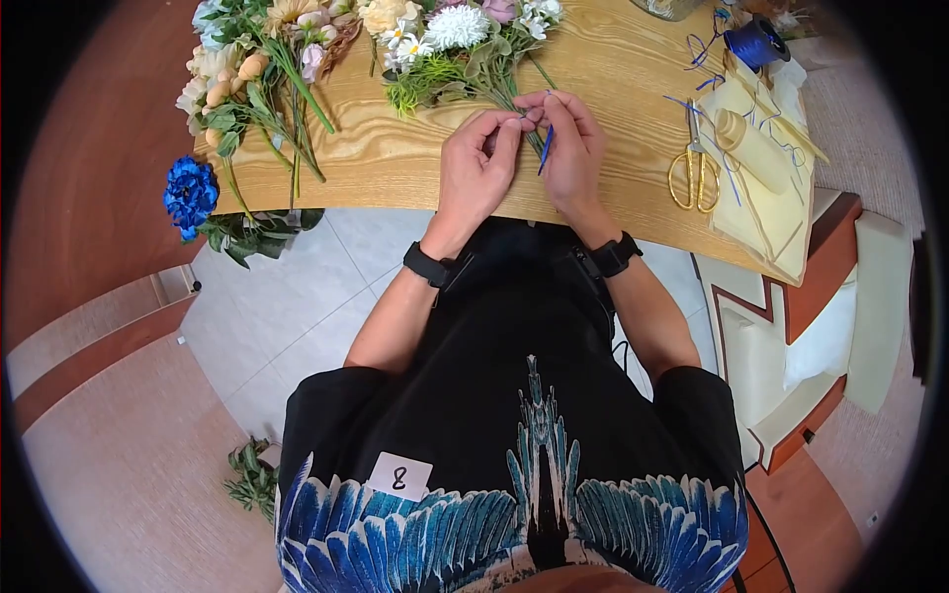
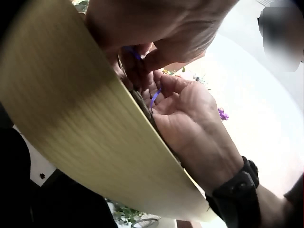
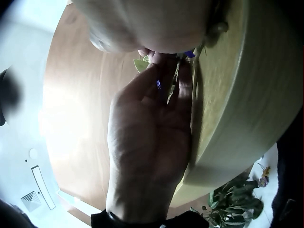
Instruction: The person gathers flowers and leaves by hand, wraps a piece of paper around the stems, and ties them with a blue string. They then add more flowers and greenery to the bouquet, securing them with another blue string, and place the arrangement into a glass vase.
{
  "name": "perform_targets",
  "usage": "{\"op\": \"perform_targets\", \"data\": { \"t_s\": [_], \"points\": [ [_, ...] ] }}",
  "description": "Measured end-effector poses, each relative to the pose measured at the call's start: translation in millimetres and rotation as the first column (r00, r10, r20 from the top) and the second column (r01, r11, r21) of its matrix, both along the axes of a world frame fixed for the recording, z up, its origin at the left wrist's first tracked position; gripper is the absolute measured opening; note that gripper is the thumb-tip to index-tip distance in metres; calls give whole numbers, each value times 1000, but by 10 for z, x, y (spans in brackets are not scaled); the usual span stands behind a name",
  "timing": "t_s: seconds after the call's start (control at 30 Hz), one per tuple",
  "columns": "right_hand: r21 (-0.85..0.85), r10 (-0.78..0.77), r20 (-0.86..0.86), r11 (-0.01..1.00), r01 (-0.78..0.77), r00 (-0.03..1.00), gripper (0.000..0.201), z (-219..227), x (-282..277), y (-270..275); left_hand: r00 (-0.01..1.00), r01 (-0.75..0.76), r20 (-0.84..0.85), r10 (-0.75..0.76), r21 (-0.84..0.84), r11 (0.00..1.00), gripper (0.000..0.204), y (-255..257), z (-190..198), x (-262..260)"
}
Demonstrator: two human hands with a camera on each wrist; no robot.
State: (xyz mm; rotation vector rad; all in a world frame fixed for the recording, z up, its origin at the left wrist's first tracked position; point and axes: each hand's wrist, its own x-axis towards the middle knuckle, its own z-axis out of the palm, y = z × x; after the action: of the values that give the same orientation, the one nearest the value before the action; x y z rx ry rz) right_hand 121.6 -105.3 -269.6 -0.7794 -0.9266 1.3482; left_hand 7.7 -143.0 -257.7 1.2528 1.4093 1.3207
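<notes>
Both hands meet over the table's near edge at the stems (image 1: 535,140) of a bouquet with a white chrysanthemum (image 1: 457,28), daisies and greenery. The left hand (image 1: 479,166) pinches a thin blue ribbon (image 1: 546,150) at the stems, thumb against the fingers. From the other side, the right hand (image 1: 573,158) pinches the ribbon too, and a loose end hangs below its fingers. The left wrist view has the ribbon (image 2: 155,97) in front of the right palm (image 2: 187,114). In the right wrist view, fingers hide most of the tie.
Left of the hands lie cream and peach flower stems (image 1: 252,67) and a blue flower (image 1: 190,198) over the table edge. To the right are gold-handled scissors (image 1: 695,173), wrapping paper (image 1: 781,212), a paper roll (image 1: 751,148) and a blue ribbon spool (image 1: 757,43).
</notes>
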Motion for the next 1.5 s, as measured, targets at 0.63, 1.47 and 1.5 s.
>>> {"op": "perform_targets", "data": {
  "t_s": [0.63, 1.47, 1.5],
  "points": [
    [7, -54, 91, 999, 54, 994, 19, 18, -22, -36, 991, -25, -129, 22, -21, 999, 14, 16, 91, -55],
    [5, -71, 105, 997, 71, 992, 20, 30, -20, -49, 960, 27, -279, -16, 35, 999, 27, 93, 189, -59],
    [-4, -68, 100, 998, 69, 993, 20, 24, -21, -50, 939, 32, -345, -11, 56, 998, 26, 80, 197, -68]
  ]
}}
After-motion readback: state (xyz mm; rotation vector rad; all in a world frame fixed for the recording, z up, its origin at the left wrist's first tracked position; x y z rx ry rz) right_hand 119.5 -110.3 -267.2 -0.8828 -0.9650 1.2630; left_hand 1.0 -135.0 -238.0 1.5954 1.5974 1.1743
